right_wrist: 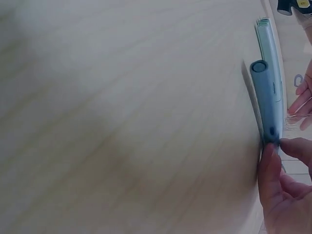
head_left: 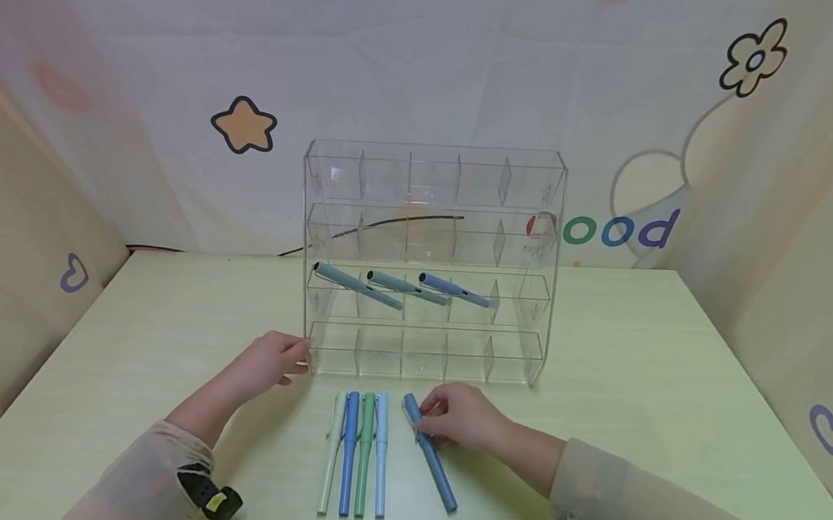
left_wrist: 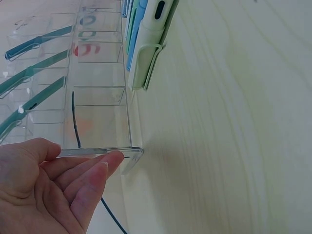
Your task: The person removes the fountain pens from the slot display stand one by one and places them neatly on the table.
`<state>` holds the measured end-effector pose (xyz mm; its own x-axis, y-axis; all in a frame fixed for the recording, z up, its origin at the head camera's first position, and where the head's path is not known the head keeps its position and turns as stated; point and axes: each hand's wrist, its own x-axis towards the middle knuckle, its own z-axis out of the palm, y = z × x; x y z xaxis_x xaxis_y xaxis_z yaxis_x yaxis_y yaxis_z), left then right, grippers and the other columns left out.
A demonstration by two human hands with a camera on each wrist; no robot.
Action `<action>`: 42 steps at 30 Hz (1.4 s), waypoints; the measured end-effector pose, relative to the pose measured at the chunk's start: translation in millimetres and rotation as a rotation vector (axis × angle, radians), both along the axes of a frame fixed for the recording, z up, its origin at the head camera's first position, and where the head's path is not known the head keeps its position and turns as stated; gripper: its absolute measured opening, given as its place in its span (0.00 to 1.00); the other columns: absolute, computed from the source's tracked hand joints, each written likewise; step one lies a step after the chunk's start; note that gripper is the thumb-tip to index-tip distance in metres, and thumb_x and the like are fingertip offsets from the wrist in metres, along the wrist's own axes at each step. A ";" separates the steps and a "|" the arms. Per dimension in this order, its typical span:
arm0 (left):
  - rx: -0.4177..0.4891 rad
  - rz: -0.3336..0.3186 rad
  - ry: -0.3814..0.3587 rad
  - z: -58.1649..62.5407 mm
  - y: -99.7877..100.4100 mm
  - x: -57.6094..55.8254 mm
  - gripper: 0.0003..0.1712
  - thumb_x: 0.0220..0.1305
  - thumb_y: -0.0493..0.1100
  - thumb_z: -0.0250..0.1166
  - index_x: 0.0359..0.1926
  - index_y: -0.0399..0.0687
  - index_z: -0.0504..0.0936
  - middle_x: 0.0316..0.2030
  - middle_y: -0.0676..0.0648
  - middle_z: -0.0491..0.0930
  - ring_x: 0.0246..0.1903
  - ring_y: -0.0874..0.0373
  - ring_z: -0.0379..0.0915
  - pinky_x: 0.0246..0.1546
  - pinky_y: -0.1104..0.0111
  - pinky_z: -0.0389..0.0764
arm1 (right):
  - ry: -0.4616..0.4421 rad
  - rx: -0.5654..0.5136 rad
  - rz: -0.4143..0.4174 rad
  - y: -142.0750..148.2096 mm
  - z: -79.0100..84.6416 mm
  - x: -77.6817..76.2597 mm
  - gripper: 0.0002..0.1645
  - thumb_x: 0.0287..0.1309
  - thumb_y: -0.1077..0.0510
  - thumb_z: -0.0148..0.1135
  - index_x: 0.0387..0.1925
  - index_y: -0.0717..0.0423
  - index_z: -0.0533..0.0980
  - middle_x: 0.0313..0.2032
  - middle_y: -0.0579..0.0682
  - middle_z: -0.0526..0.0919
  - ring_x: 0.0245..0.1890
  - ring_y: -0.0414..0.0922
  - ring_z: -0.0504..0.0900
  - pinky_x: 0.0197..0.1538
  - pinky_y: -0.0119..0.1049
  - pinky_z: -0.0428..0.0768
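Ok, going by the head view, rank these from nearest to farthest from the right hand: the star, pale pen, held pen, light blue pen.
1. Held pen: pinched in the right hand.
2. Light blue pen: to that hand's left, rightmost of four side by side.
3. Pale pen: leftmost of those four.
4. Star: on the backdrop, far left.

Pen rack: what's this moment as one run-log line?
right hand: pinches blue pen; left hand: touches clear rack; on rack: three pens; on table: four pens side-by-side
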<state>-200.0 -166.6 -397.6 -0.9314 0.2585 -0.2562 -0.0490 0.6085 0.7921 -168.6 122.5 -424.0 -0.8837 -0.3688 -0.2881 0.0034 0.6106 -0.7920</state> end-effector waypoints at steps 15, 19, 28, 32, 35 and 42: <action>-0.008 0.002 0.003 -0.6 0.4 -0.3 0.23 0.73 0.40 0.43 0.57 0.25 0.69 0.54 0.29 0.72 0.52 0.40 0.72 0.44 0.56 0.78 | -0.012 -0.105 -0.021 -8.1 -10.4 -0.5 0.20 0.52 0.63 0.66 0.46 0.64 0.71 0.21 0.48 0.80 0.19 0.42 0.81 0.24 0.30 0.76; -0.006 -0.001 0.001 -1.1 -0.3 -0.2 0.23 0.73 0.40 0.43 0.57 0.25 0.69 0.54 0.29 0.72 0.52 0.40 0.72 0.44 0.56 0.78 | -0.014 -0.102 -0.023 -12.9 -10.4 0.2 0.21 0.52 0.63 0.66 0.46 0.64 0.70 0.20 0.48 0.80 0.19 0.43 0.81 0.24 0.30 0.75; -0.012 0.005 0.001 -0.4 -0.1 -0.7 0.22 0.73 0.41 0.43 0.57 0.26 0.70 0.53 0.30 0.73 0.52 0.40 0.73 0.44 0.56 0.79 | -0.016 -0.108 -0.025 -20.1 -9.4 1.9 0.22 0.52 0.63 0.66 0.47 0.65 0.70 0.20 0.48 0.80 0.19 0.43 0.81 0.25 0.32 0.78; -0.015 0.007 -0.002 -0.4 0.3 0.1 0.22 0.73 0.40 0.43 0.57 0.26 0.70 0.53 0.30 0.73 0.51 0.40 0.73 0.44 0.56 0.79 | -0.010 -0.121 -0.020 -21.7 -9.7 2.3 0.23 0.52 0.63 0.66 0.48 0.66 0.69 0.19 0.48 0.80 0.18 0.42 0.81 0.24 0.32 0.78; -0.016 0.007 -0.001 -0.4 0.2 0.3 0.22 0.73 0.40 0.43 0.57 0.26 0.70 0.53 0.30 0.73 0.51 0.40 0.73 0.44 0.56 0.79 | -0.010 -0.122 -0.023 -22.5 -9.8 2.5 0.24 0.52 0.63 0.66 0.49 0.66 0.68 0.19 0.48 0.80 0.18 0.42 0.81 0.24 0.32 0.79; -0.018 0.006 -0.001 0.7 0.5 0.0 0.22 0.73 0.41 0.43 0.57 0.26 0.70 0.54 0.30 0.72 0.52 0.40 0.73 0.44 0.56 0.78 | -0.015 -0.126 -0.029 -22.4 -6.2 3.1 0.26 0.52 0.63 0.67 0.50 0.67 0.68 0.20 0.49 0.80 0.19 0.43 0.81 0.26 0.33 0.79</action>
<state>-200.1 -166.1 -396.9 -0.9327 0.2486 -0.2614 -0.0531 0.6221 0.7811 -165.5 100.1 -430.2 -0.8908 -0.3768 -0.2541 0.0319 0.5058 -0.8621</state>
